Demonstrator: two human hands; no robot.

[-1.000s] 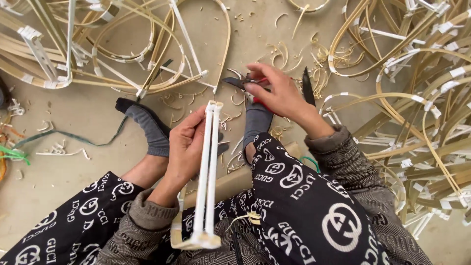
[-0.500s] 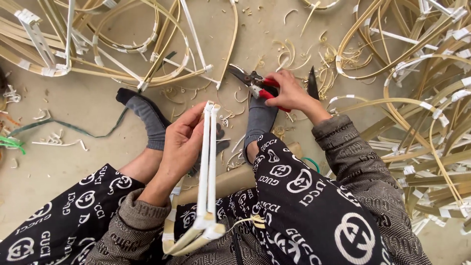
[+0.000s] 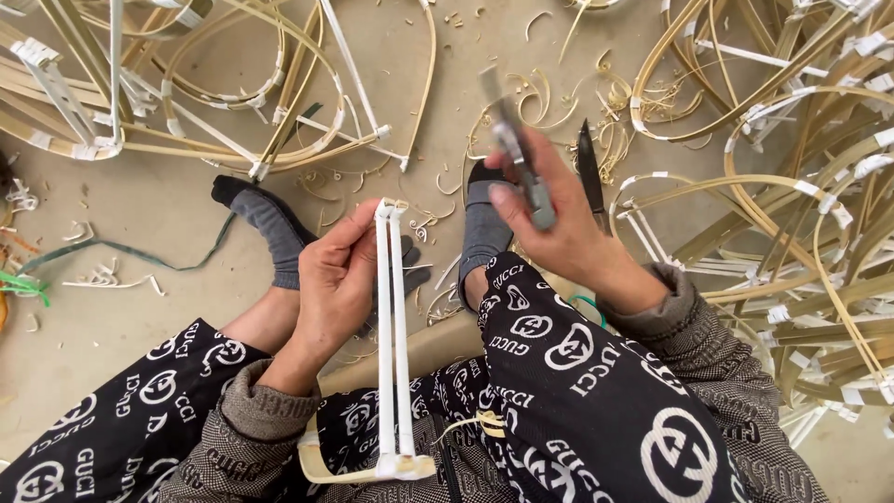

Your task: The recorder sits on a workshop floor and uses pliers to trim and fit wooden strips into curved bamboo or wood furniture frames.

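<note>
All around the seated person, heaps of pale bent bamboo strips bound with white tape (image 3: 773, 186) cover the dusty concrete floor (image 3: 140, 214), with curled shavings scattered between the grey-socked feet (image 3: 270, 228). Closer in, over the black patterned trousers (image 3: 559, 373), the left hand (image 3: 335, 279) holds a pair of straight white-wrapped bamboo sticks (image 3: 394, 335) upright, thumb and fingers pinched around them just below their top ends; their lower ends join a curved pale strip in the lap. The right hand (image 3: 559, 224) is raised beside them, fingers closed around a grey-handled pair of pliers or cutters (image 3: 520, 154), blurred, jaws pointing up and away. A dark knife blade (image 3: 589, 172) lies on the floor behind that hand. This looks like the binding or trimming step on the sticks' top ends; the next move calls for bringing the tool tip accurately to that tip while the left pinch keeps both sticks aligned.
</note>
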